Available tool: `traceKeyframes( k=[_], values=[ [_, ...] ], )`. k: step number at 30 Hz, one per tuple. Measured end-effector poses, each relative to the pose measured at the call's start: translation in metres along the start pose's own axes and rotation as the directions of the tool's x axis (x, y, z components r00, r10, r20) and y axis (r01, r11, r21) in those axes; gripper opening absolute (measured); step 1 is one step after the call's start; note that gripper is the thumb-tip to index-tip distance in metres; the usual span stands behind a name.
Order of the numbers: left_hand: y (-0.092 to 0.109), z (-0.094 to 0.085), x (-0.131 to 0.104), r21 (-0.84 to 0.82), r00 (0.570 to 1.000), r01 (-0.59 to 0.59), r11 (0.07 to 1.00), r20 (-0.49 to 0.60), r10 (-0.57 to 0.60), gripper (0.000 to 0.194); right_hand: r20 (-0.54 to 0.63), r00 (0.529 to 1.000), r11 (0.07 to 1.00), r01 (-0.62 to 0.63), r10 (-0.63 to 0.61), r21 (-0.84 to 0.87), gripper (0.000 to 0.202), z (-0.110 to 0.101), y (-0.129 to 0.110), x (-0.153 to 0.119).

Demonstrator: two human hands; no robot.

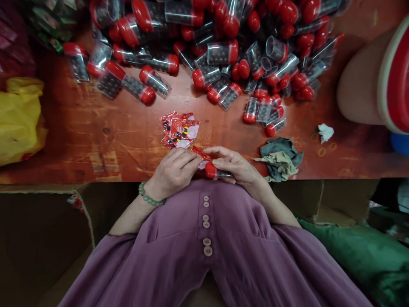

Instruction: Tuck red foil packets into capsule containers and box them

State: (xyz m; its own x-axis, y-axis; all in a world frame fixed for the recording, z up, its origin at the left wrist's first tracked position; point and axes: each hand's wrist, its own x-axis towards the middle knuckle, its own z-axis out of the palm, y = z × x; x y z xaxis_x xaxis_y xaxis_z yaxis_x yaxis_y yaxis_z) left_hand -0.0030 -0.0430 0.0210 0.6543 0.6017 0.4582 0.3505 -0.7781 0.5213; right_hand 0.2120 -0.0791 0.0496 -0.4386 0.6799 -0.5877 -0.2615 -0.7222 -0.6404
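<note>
At the table's front edge, my right hand (239,165) is closed around a small clear tube with a red cap (211,170) and dark contents, lying sideways with the cap toward my left hand. My left hand (175,168), above a green bead bracelet, pinches a red printed packet (200,152). The packet's far end reaches the right hand's fingers, just beyond the tube's cap. A small pile of similar red packets (183,128) lies on the table right beyond my left hand.
Many red-capped tubes (223,52) are heaped across the back of the wooden table (128,123). Crumpled grey cloths (280,158) lie to the right, near rubber bands and a white scrap (325,133). A large tub (364,81) stands at right, a yellow bag (21,121) at left.
</note>
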Motion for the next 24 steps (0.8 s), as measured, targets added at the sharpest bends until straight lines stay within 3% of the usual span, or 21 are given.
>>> traceKeyframes(
  k=[11,17,24],
  values=[
    [-0.002,0.009,-0.001,0.024,0.999,-0.021,0.999,0.025,0.021,0.015,-0.126,0.992,0.998,-0.036,0.03,-0.045,0.034,-0.008,0.005,0.008],
    [-0.005,0.015,0.0,0.11,0.997,-0.074,0.991,0.015,0.072,0.011,-0.214,0.976,0.989,0.01,-0.041,-0.148,0.035,-0.008,0.007,0.011],
    [-0.014,0.016,0.0,0.116,0.982,-0.176,0.977,-0.042,0.182,0.025,-0.207,0.978,0.996,0.013,-0.031,-0.084,0.036,-0.006,0.009,0.016]
  ],
)
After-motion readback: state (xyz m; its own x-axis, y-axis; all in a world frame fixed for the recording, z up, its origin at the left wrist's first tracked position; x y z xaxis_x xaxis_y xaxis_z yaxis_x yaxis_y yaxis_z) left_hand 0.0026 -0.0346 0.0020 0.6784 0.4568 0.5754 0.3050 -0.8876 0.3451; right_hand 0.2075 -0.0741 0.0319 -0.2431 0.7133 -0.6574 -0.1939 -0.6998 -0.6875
